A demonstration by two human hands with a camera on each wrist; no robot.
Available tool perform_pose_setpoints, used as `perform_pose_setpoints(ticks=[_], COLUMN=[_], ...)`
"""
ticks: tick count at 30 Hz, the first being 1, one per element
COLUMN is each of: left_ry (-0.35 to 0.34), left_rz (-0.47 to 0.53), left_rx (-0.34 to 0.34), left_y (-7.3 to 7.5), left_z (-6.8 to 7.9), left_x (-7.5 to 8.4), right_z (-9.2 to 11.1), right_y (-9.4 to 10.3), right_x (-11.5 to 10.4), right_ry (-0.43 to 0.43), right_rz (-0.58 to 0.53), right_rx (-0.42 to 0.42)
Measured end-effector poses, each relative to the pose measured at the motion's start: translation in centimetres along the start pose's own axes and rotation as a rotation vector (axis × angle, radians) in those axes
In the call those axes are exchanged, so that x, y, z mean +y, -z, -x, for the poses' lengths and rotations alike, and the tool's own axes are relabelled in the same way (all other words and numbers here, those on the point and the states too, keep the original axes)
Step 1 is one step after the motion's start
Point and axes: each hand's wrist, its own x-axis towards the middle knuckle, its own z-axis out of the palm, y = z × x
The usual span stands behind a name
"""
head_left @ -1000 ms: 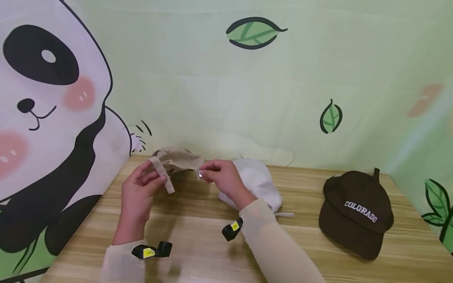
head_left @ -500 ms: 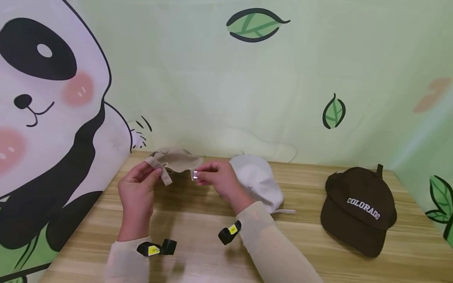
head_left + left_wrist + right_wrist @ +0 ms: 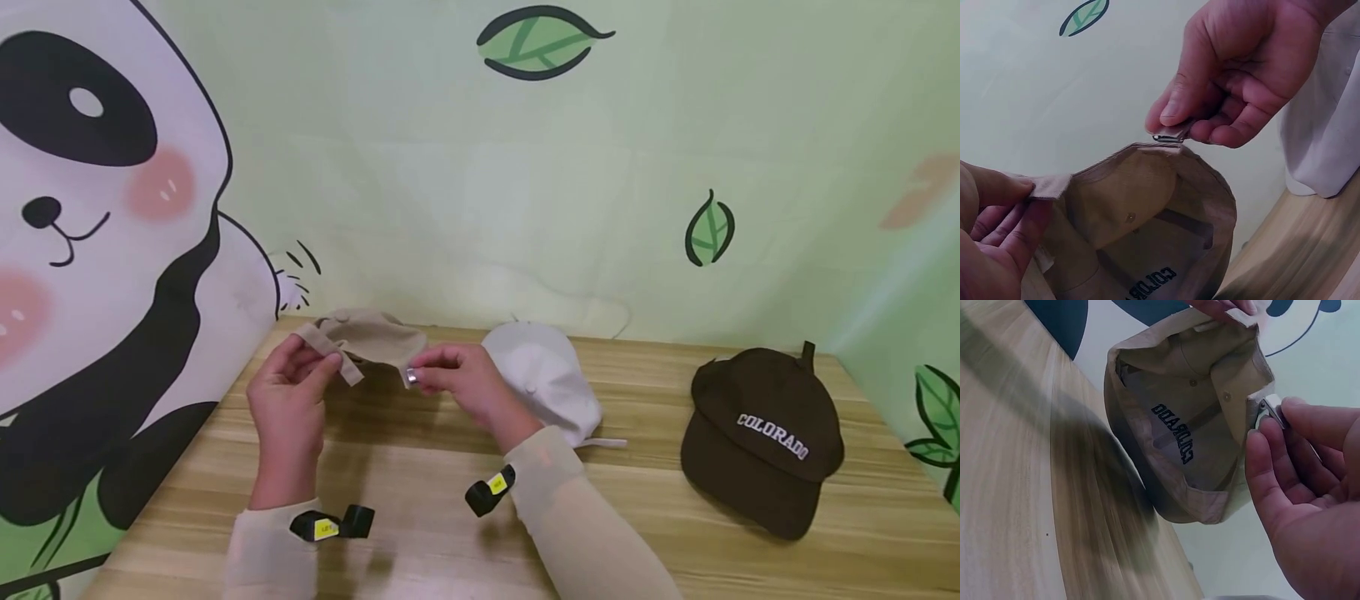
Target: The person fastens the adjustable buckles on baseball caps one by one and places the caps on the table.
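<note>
A beige cap [image 3: 378, 337] hangs between the two hands, its hollow inside facing the wrist cameras. Reversed dark COLORADO stitching [image 3: 1174, 432] shows inside its front. My left hand [image 3: 288, 396] pinches the fabric strap [image 3: 318, 340] at one side of the back opening, and the strap's free end sticks out past the thumb. At the opposite side, my right hand [image 3: 472, 387] pinches a small metal buckle [image 3: 1167, 139] between thumb and fingers. The strap end and the buckle are apart.
Behind the right hand, a white cap [image 3: 551, 379] lies on the wooden table [image 3: 420, 517]. Farther right rests a dark brown cap [image 3: 765, 442] with COLORADO lettering. A pale green printed backdrop [image 3: 420, 183] with a panda rises behind the table.
The right hand has shifted slightly left with the buckle. The strap's free end in the left hand has risen and turned more sideways. The other caps stay in place as the head view shifts.
</note>
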Motion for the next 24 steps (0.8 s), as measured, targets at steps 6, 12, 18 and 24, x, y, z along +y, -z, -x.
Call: perform_pose_setpoints(ticks=[6, 12, 18, 24], left_ry=[-0.001, -0.015, -0.074, -0.068], left_rz=[-0.085, -0.143, -0.139, -0.119], left_rx=[-0.023, -0.047, -0.043, -0.026], left_y=[-0.1, -0.4, -0.7, -0.9], left_z=[0.1, 0.4, 0.7, 0.9], left_x=[0.4, 0.6, 0.4, 0.4], right_z=[0.0, 0.1, 0.3, 0.5], right_y=[0.2, -0.4, -1.5, -2.2], right_x=[0.3, 0.3, 0.3, 0.5], right_ry=[0.014, -0.011, -0.023, 0.006], right_rz=[-0.079, -0.203, -0.309, -0.361], right_rx=[-0.056, -0.099, -0.093, -0.074])
